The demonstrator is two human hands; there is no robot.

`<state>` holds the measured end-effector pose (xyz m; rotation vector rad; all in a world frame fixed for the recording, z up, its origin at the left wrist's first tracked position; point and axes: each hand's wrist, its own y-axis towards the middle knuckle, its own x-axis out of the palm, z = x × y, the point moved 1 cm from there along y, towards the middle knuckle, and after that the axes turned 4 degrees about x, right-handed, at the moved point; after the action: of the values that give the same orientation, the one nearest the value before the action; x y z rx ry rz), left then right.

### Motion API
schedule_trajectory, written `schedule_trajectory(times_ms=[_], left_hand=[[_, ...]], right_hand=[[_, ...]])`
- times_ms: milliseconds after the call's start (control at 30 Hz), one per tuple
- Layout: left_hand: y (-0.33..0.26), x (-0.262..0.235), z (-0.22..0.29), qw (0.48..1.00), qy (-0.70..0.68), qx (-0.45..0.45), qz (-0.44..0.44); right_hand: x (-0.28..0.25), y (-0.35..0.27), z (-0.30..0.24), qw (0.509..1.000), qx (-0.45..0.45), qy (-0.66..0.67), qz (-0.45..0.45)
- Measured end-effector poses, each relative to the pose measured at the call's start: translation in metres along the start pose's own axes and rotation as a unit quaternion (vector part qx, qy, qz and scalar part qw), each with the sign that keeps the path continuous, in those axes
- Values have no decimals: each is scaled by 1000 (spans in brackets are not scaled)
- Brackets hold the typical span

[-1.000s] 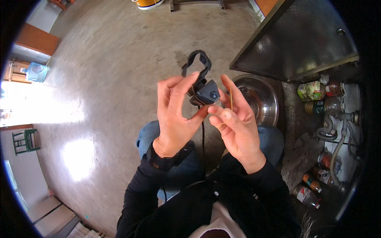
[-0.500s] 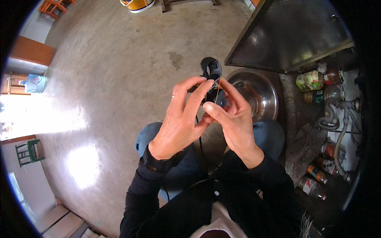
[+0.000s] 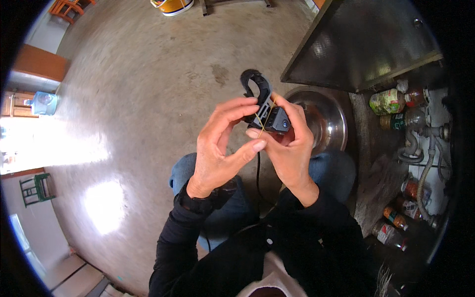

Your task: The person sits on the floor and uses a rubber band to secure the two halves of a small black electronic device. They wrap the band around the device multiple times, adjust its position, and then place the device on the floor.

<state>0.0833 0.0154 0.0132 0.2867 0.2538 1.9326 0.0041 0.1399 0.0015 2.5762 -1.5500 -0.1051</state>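
The yellow band [image 3: 263, 129] looks stretched across the black camera [image 3: 274, 121], so I'd share the pull evenly between finger and thumb and ease it round slowly; a slip could flick it away. Better to steady the camera firmly, guide the band clear of the lens [image 3: 285, 123], and let the crossing strands lie flat. The cable [image 3: 258, 175] hanging below is best left slack and out of the loop.

The camera is up in front of the knees [image 3: 331, 171], between the two hands, with its curved strap [image 3: 264, 88] standing above. The right hand [image 3: 293, 153] is closed round the camera, index finger up at one end of the band, thumb down near where the strands cross. The left hand [image 3: 217, 148] arches in from the other side, fingertips by the strap's base, thumb just beside the right thumb; whether it grips anything I can't tell. Both wrists angle inward from dark sleeves [image 3: 178, 237], and the steel basin [image 3: 336, 123] sits beyond the right hand.
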Motion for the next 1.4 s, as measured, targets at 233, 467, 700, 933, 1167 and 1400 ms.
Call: schedule_trajectory(times_ms=[233, 467, 700, 933, 1167, 1400], left_hand=[[0, 2, 5, 1000, -4, 17, 6], [4, 11, -3, 970, 167, 174, 34], [6, 18, 0, 945, 280, 168, 20], [10, 33, -6, 926, 313, 200, 72], [1, 35, -3, 939, 306, 139, 69], [5, 31, -13, 937, 263, 189, 134]], right_hand=[[-12, 4, 3, 981, 108, 157, -32], [-2, 4, 4, 968, 106, 229, 4], [-2, 4, 6, 959, 125, 252, 36], [1, 5, -1, 952, 116, 280, 48], [-8, 9, -1, 977, 90, 190, 31], [-15, 7, 5, 994, 92, 49, 21]])
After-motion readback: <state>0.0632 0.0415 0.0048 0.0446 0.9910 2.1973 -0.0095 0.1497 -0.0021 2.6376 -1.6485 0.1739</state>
